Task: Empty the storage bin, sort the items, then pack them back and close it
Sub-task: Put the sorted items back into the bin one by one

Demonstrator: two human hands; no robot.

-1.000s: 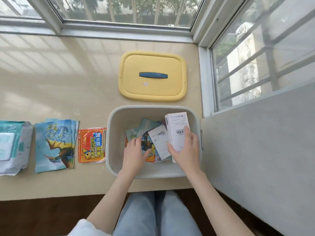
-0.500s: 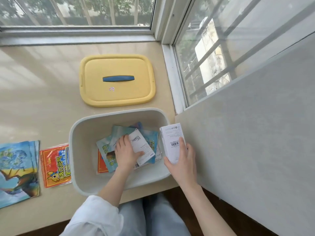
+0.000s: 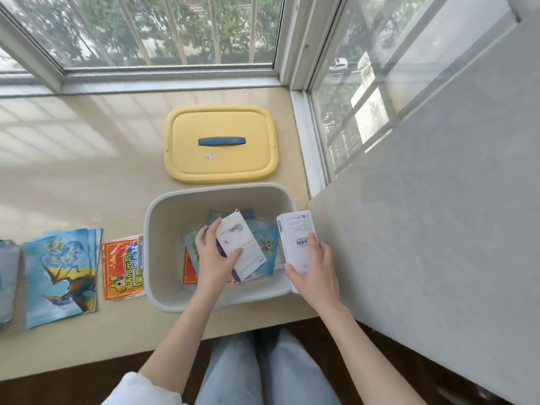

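Observation:
A grey storage bin (image 3: 163,287) stands open on the sill in front of me. Inside it my left hand (image 3: 214,258) grips a white box with small print (image 3: 245,244), lifted off several blue and red packets (image 3: 264,244) on the bin floor. My right hand (image 3: 314,267) holds a taller white box with a barcode (image 3: 293,232) upright at the bin's right rim. The yellow lid with a blue handle (image 3: 222,159) lies flat behind the bin.
Left of the bin lie a red-and-yellow packet (image 3: 122,267), a stack of blue dinosaur packets (image 3: 60,276) and a pale bag (image 3: 7,282) at the frame edge. A grey wall (image 3: 438,214) stands close on the right. Windows run behind.
My left hand has closed on the smaller white box and raised it from the packets. My right hand carried the barcode box from inside the bin to its right rim.

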